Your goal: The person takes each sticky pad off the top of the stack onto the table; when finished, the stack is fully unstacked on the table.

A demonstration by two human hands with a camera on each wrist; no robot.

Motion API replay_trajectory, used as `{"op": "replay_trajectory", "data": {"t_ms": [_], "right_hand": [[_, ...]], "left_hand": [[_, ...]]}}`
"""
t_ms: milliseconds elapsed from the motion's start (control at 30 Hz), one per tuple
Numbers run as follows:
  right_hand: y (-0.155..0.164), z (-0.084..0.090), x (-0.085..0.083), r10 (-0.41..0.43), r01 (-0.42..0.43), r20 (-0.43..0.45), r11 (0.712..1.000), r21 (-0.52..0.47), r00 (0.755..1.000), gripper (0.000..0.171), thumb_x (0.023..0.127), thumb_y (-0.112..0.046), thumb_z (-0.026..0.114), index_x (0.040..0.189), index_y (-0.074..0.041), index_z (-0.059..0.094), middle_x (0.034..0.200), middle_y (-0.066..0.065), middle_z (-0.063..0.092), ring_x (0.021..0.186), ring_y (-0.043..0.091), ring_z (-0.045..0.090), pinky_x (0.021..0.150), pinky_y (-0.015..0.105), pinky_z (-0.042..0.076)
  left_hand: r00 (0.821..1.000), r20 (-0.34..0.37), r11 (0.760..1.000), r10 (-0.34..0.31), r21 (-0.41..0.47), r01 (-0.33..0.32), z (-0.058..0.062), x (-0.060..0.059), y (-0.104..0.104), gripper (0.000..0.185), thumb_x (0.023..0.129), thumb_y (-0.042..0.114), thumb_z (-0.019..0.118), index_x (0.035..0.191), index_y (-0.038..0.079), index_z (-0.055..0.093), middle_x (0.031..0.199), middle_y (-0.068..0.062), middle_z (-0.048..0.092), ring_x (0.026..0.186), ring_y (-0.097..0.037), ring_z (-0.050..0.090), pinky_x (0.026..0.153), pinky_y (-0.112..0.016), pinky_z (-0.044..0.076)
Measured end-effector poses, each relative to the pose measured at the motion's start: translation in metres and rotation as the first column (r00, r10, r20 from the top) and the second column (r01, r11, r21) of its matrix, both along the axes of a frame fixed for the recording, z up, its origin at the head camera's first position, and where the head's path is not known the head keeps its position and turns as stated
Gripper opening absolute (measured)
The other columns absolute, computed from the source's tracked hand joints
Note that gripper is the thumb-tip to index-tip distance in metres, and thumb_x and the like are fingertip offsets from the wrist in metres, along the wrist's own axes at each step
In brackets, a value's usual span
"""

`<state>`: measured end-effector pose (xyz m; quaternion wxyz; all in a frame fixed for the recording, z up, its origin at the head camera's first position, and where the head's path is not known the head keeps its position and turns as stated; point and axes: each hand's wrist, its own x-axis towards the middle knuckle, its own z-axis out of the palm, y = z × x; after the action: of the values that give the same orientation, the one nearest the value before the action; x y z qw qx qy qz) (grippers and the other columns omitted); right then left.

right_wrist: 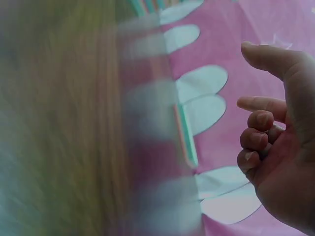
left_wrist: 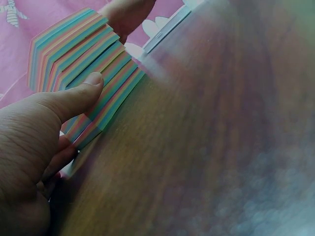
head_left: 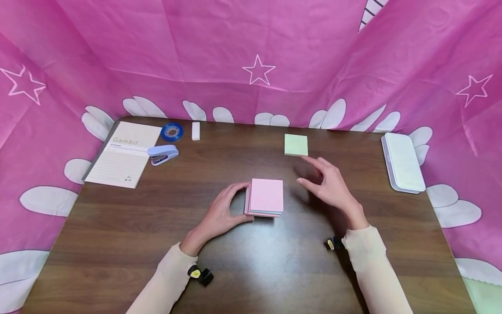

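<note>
A tall stack of sticky notes (head_left: 266, 195) stands on the table in front of me, its top sheet pink. My left hand (head_left: 220, 213) grips its left side, thumb at the near edge and fingers at the far edge. Seen from the left wrist, the stack's sides (left_wrist: 93, 59) show many coloured layers, slightly uneven. Farther back lies a thin pad of green sticky notes (head_left: 296, 145). My right hand (head_left: 329, 183) hovers just in front of that pad, holding nothing. Its thumb and index finger are extended, while the other fingers (right_wrist: 256, 137) curl loosely in the right wrist view.
At the back left lie a notebook (head_left: 125, 152), a light blue stapler (head_left: 163, 154) overlapping its edge, a roll of blue tape (head_left: 171, 131) and a white eraser (head_left: 195, 131). A white case (head_left: 403, 162) sits at the right edge. Pink cloth (head_left: 211, 52) hangs behind the table (head_left: 243, 270).
</note>
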<state>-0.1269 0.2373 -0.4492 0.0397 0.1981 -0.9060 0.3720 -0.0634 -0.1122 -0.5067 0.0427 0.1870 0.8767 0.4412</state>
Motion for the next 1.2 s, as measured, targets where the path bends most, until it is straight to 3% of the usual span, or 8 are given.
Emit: {"op": "replay_trajectory", "data": {"t_ms": [267,367,500,700,833,933,1067,1200], "right_hand": [[-0.021,0.020,0.027,0.088,-0.089,-0.027,0.996,-0.032,0.996,0.063,0.089,-0.024,0.094,0.148,-0.016,0.072,0.080,0.004,0.046,0.072,0.026,0.045,0.065,0.033,0.034],[-0.030,0.026,0.035,0.127,-0.127,-0.021,0.992,-0.027,0.992,0.070,0.085,-0.029,0.098,0.149,-0.017,0.071,0.081,-0.003,0.045,0.071,0.023,0.045,0.063,0.031,0.035],[-0.042,0.029,0.043,0.159,-0.159,0.015,0.987,0.009,0.987,0.083,0.080,-0.037,0.102,0.153,-0.017,0.068,0.083,-0.002,0.050,0.072,0.019,0.048,0.065,0.032,0.040],[-0.052,0.027,0.049,0.171,-0.176,0.057,0.978,0.108,0.984,0.097,0.075,-0.044,0.104,0.156,-0.010,0.063,0.107,0.009,0.071,0.094,0.030,0.068,0.086,0.046,0.057],[-0.055,0.025,0.049,0.158,-0.163,0.043,0.976,0.143,0.986,0.096,0.073,-0.045,0.104,0.153,-0.009,0.065,0.119,0.010,0.075,0.115,0.038,0.072,0.098,0.057,0.058],[-0.056,0.025,0.049,0.163,-0.164,0.017,0.974,0.156,0.986,0.091,0.074,-0.045,0.103,0.149,-0.010,0.067,0.113,0.006,0.073,0.104,0.031,0.071,0.089,0.051,0.059],[-0.055,0.023,0.049,0.188,-0.183,-0.025,0.972,0.150,0.982,0.085,0.075,-0.046,0.100,0.145,-0.010,0.068,0.099,0.000,0.064,0.080,0.018,0.056,0.070,0.038,0.049],[-0.050,0.024,0.046,0.191,-0.186,-0.048,0.978,0.091,0.980,0.082,0.074,-0.043,0.100,0.143,-0.011,0.069,0.096,0.001,0.064,0.080,0.019,0.057,0.073,0.037,0.052]], "left_hand": [[1.000,0.015,1.000,0.009,-0.009,-0.009,0.000,0.002,-0.001,0.095,0.083,0.029,0.102,0.163,0.019,0.052,0.161,-0.005,0.057,0.151,-0.030,0.052,0.125,-0.060,0.040],[1.000,0.009,1.000,0.005,-0.013,-0.005,0.000,0.001,-0.001,0.095,0.082,0.028,0.102,0.163,0.017,0.052,0.161,-0.006,0.058,0.151,-0.031,0.052,0.125,-0.060,0.040],[1.000,-0.002,1.000,0.007,-0.018,-0.007,0.000,0.000,-0.002,0.095,0.081,0.026,0.103,0.162,0.015,0.053,0.160,-0.007,0.059,0.150,-0.032,0.052,0.124,-0.060,0.040],[1.000,-0.003,1.000,-0.007,-0.030,0.007,0.000,0.000,-0.002,0.095,0.083,0.027,0.102,0.163,0.017,0.051,0.161,-0.006,0.058,0.151,-0.032,0.052,0.125,-0.060,0.040],[1.000,-0.003,1.000,-0.011,-0.021,0.011,0.000,-0.001,-0.002,0.095,0.083,0.026,0.102,0.163,0.017,0.051,0.160,-0.006,0.058,0.150,-0.031,0.052,0.125,-0.060,0.039],[1.000,-0.002,1.000,-0.014,-0.017,0.014,0.000,-0.001,-0.002,0.095,0.083,0.027,0.102,0.163,0.017,0.051,0.160,-0.006,0.058,0.150,-0.031,0.052,0.125,-0.060,0.039],[1.000,-0.004,1.000,-0.017,-0.015,0.017,-0.001,-0.001,-0.002,0.095,0.083,0.028,0.102,0.163,0.016,0.052,0.160,-0.006,0.058,0.150,-0.030,0.052,0.126,-0.059,0.039],[1.000,-0.016,1.000,-0.020,-0.010,0.020,0.000,-0.002,-0.001,0.094,0.083,0.026,0.102,0.162,0.015,0.052,0.159,-0.006,0.059,0.150,-0.029,0.052,0.125,-0.058,0.039]]}}
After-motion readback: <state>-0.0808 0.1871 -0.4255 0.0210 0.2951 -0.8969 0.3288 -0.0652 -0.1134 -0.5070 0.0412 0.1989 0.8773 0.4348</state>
